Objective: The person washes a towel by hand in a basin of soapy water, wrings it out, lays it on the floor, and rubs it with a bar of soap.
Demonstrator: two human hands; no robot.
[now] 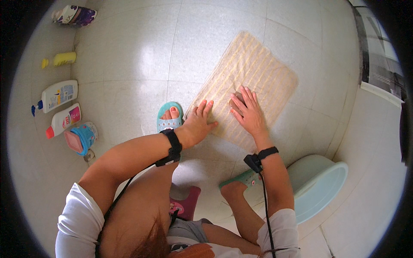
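A beige cloth mat (274, 75) with pale yellow stripes lies flat on the tiled floor, slightly wrinkled in the middle. My right hand (250, 111) rests on it, fingers over a brown bar (238, 100) that looks like soap. The bar touches the cloth, partly covered by the fingers and palm. At the mat's near left edge, my left hand (198, 124) lies palm down with fingers spread, nothing held in it. A black strap circles each wrist, with a dark cable running from it.
Along the left wall stand a purple-and-white bottle (75, 15), a yellow bottle (64, 59), a white pump bottle (59, 96), a red-capped bottle (66, 120) and a blue tub (85, 137). A pale basin (317, 187) leans at right. My slippered foot (169, 117) is beside the mat; a pink stool (193, 201) is below.
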